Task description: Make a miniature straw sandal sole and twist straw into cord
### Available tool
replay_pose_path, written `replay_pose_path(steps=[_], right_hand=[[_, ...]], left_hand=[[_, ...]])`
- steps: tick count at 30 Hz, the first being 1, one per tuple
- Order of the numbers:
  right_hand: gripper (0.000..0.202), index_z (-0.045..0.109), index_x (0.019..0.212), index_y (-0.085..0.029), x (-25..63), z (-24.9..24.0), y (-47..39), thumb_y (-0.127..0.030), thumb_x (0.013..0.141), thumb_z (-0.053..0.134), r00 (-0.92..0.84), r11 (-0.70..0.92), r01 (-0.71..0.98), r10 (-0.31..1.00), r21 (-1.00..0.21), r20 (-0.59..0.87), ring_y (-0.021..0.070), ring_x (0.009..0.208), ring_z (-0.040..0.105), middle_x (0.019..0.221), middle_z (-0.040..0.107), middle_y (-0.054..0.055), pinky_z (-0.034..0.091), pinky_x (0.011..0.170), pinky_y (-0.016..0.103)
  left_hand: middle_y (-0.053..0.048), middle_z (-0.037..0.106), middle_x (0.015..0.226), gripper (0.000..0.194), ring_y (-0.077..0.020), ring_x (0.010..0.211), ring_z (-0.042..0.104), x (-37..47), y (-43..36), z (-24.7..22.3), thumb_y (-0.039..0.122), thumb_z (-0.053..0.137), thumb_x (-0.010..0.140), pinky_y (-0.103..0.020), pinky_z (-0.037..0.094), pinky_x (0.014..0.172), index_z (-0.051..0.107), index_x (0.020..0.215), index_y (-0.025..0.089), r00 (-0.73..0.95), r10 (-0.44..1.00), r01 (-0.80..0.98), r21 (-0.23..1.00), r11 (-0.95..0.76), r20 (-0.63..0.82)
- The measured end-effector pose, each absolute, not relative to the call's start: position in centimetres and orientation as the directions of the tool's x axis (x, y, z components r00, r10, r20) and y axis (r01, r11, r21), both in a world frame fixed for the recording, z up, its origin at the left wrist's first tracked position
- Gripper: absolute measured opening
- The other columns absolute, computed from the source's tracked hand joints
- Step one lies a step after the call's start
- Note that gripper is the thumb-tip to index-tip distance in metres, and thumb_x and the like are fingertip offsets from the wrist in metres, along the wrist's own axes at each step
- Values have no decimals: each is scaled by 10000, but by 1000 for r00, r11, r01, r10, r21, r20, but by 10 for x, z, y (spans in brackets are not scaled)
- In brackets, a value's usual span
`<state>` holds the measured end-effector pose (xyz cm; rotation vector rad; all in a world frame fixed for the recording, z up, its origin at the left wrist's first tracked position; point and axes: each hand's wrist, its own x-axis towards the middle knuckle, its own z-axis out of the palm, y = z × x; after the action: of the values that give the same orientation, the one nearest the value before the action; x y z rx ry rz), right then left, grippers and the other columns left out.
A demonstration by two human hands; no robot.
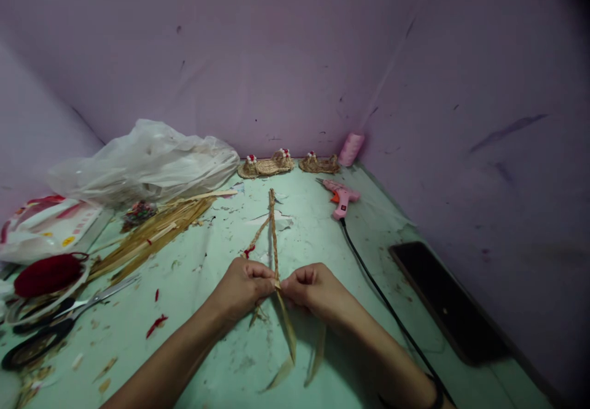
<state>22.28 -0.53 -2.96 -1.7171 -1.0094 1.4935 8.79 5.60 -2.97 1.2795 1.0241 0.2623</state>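
Observation:
A narrow straw braid (274, 237) stretches toward me over the pale green table, its far end at a small nail-like point. My left hand (249, 283) pinches the braid's near end between thumb and fingers. Right beside it, my right hand (306, 289) is closed on the loose straw strands, fingertips almost touching the left ones. Several flat strands (288, 329) trail below both hands. A second braided length (259, 235), tied with red yarn (249, 251), branches off to the left and passes behind my left hand.
At left lie scissors (87, 304), red yarn ball (48, 275), dry straw bundle (161, 237) and plastic bag (157, 160). Small woven slippers (267, 166) and a pink thread spool (351, 149) stand at the back. A pink glue gun (341, 197), its cord (378, 289) and a phone (447, 301) lie right.

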Motion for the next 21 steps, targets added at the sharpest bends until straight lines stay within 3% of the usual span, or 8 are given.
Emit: replay_pose_path(steps=[5,10,15,21], right_hand=[[150,517,493,-147,213,-29,-6,-180,636,490,213,-467,290,882,-835,-420,58,407,337,420,425,-42,219,414,200],[149,571,574,-164,201,-26,-16,-210,676,473,353,-359,640,923,-679,-155,86,463,415,493,540,-10,200,452,216],[165,573,625,-164,190,-26,-26,-226,727,459,288,-207,850,952,-484,99,102,425,442,516,582,14,162,449,243],[151,537,565,-159,182,-33,-29,-127,695,466,186,-49,949,885,-310,428,118,367,444,475,553,16,125,435,272]], left_hand=[[68,370,334,104,-34,340,257,88,55,-30,207,531,555,-181,169,362,553,518,113,531,709,366,880,302,-464],[64,389,337,115,-25,330,278,87,53,-32,154,496,563,-158,179,346,485,452,126,540,721,382,890,249,-434],[55,397,315,143,-30,252,266,88,52,-29,202,478,571,-160,163,286,477,442,140,550,669,349,865,360,-500],[34,406,300,167,-54,224,276,88,53,-29,244,462,573,-169,131,246,489,438,149,511,637,366,817,447,-577]])
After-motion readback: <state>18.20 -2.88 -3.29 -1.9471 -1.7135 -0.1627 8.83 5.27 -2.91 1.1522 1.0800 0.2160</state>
